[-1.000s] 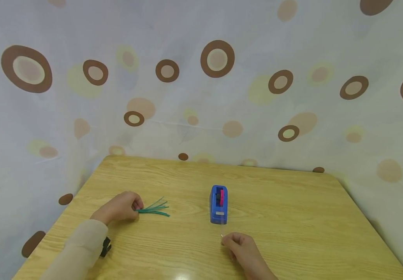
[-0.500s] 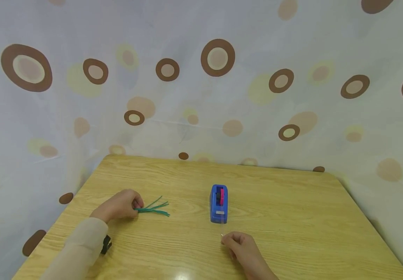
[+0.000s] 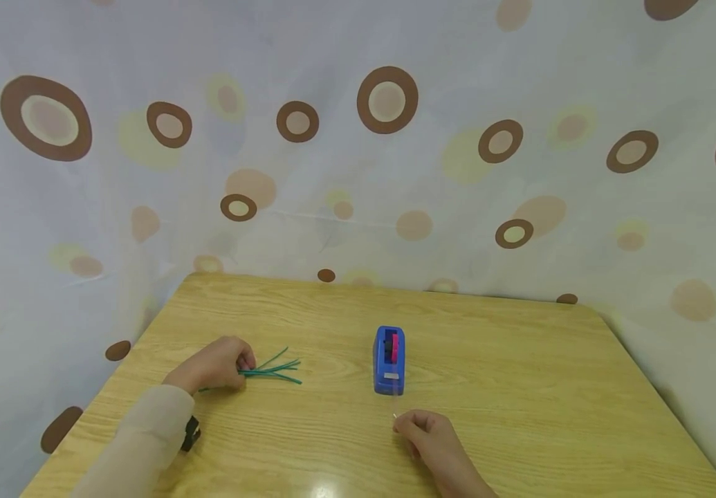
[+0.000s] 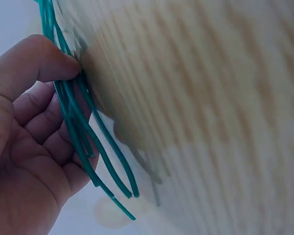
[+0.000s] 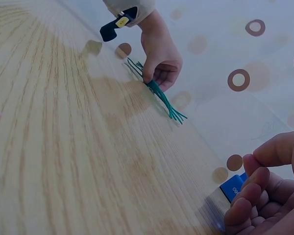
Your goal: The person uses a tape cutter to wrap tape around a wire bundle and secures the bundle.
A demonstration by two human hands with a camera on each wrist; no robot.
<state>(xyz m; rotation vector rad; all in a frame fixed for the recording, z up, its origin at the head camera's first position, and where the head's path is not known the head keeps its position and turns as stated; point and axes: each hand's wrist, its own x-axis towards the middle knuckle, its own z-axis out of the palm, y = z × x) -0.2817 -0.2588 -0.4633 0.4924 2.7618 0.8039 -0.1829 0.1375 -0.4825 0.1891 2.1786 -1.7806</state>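
My left hand (image 3: 217, 365) pinches a bundle of thin green wires (image 3: 270, 373) between thumb and fingers, low over the table at the left. In the left wrist view several loose wire ends (image 4: 108, 147) fan out below the thumb. A blue tape dispenser (image 3: 389, 384) with a pink-cored roll stands right of the middle. My right hand (image 3: 435, 446) is in front of it, thumb and index finger pinching the end of a clear tape strip (image 3: 396, 404) that runs from the dispenser's cutter. In the right wrist view the dispenser (image 5: 232, 187) is mostly hidden behind my right hand.
The wooden table (image 3: 519, 387) ends at a patterned curtain (image 3: 445, 180) behind it and on both sides. A black wrist strap piece (image 3: 191, 434) hangs under my left sleeve (image 3: 152, 429).
The wires in my left hand have shifted slightly, and one end now shows behind the hand. My right hand stays at the tape, nearly still. The head view has tilted a little.
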